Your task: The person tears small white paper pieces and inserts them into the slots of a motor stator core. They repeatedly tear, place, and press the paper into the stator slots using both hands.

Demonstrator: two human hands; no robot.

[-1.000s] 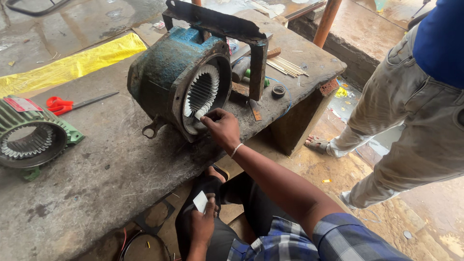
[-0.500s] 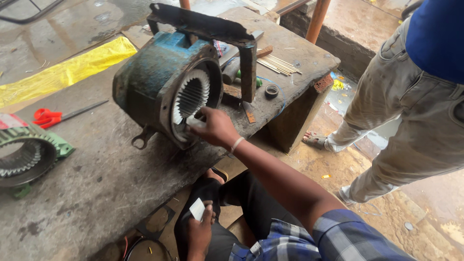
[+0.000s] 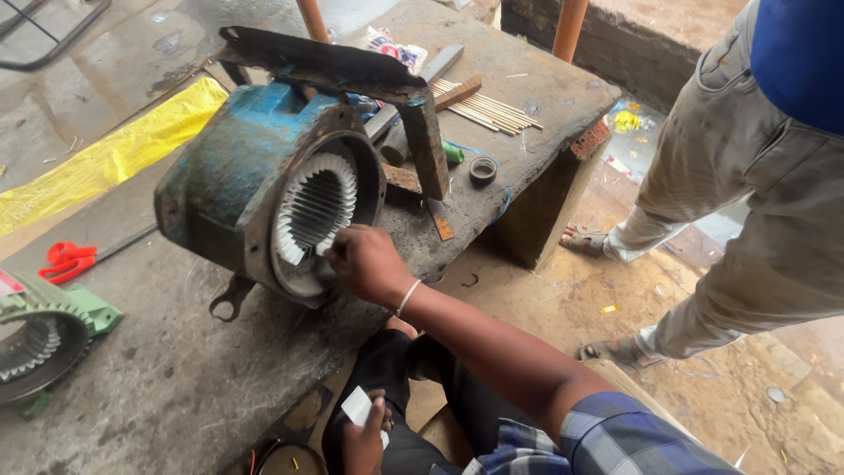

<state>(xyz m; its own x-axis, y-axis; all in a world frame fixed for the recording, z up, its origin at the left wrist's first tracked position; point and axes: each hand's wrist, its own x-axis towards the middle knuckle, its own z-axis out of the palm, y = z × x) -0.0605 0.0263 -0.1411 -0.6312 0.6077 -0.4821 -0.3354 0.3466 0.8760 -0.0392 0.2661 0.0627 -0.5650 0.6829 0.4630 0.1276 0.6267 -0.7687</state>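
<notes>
Unmoved since earlier, right hand pinches white slot paper at blue iron stator's five-o'clock rim, seating it; left hand holds spare white slip.

A rough motor-repair workshop: stripped blue motor housing on a grimy concrete bench

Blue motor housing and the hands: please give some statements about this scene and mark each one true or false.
1. The right hand is at the open end of the blue motor housing. True.
2. The left hand holds red scissors. False: it holds a small white slip; the scissors lie on the table.
3. A green housing lies at the table's left. True.
4. The yellow sheet covers the blue housing. False: it lies apart, behind it.
</notes>
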